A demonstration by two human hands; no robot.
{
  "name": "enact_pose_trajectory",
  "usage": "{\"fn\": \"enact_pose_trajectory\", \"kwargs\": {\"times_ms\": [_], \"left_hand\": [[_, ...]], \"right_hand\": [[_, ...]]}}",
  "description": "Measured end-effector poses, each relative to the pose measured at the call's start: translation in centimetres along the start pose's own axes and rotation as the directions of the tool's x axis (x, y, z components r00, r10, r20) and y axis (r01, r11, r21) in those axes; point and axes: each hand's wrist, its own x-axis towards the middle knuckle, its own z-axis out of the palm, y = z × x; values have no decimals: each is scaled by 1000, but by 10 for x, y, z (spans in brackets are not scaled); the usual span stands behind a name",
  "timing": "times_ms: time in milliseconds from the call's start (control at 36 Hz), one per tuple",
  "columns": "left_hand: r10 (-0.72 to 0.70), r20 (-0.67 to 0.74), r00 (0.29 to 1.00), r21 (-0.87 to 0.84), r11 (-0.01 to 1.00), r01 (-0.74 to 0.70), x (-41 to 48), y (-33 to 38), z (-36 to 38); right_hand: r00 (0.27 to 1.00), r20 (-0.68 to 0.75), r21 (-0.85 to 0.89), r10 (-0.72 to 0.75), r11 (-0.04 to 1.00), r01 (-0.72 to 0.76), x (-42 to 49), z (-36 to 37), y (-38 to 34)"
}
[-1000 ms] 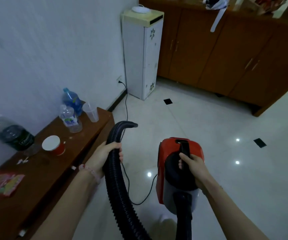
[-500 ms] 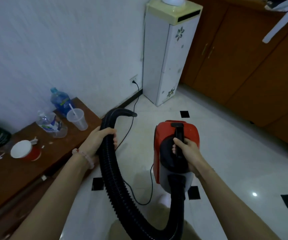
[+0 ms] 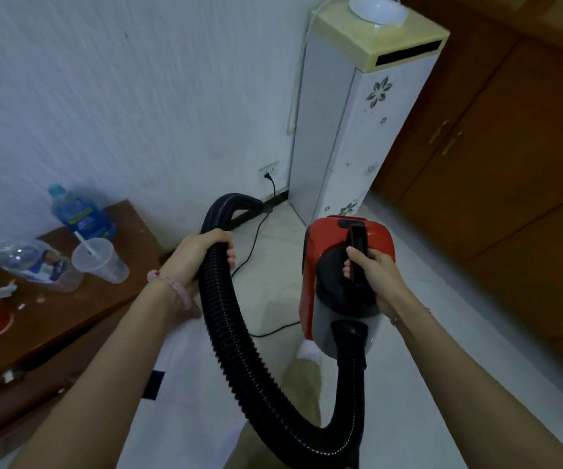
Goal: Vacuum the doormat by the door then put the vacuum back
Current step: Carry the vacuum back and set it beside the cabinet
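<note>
- Carrying the vacuum (image 3: 347, 286) off the floor by its handle in my right hand (image 3: 376, 277), my left hand (image 3: 202, 255) wrapped around the black hose (image 3: 226, 333): both hands clamped shut.
- Head view: the cord (image 3: 256, 245) trails from the wall socket (image 3: 268, 170) under my feet; I could trip or yank the plug.
- Swinging the hose left could knock the cup (image 3: 99, 260) off the tabletop (image 3: 70, 309).
- No doormat in sight.

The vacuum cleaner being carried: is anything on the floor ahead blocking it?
Mostly no. The vacuum, held by the right hand, has open tiles ahead. Only its thin black power cord trails across the floor to the wall socket beside the white cabinet.
</note>
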Motion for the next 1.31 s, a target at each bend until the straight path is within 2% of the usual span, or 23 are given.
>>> {"fn": "enact_pose_trajectory", "kwargs": {"times_ms": [167,417,583,750,917,1167,1306], "left_hand": [[-12,-64,998,-57,998,8,69,30,48],[95,-185,978,-104,988,-115,122,75,78],[133,-326,936,-103,979,-175,144,91,83],[167,-425,890,-183,946,-266,159,98,88],[152,-533,832,-263,905,-334,162,99,76],[133,-610,781,-300,874,-383,176,115,25],[78,-628,775,-283,904,-320,200,132,-12]], "right_hand": [[997,66,-102,36,994,-29,87,-17,-46],[975,211,-189,73,981,-32,193,-16,-102],[941,323,-236,104,971,-27,254,7,-126],[886,447,-294,122,956,17,297,34,-150],[836,523,-368,166,929,46,327,73,-163],[789,568,-437,233,898,49,359,146,-160],[778,547,-520,309,854,26,382,194,-145]]}}
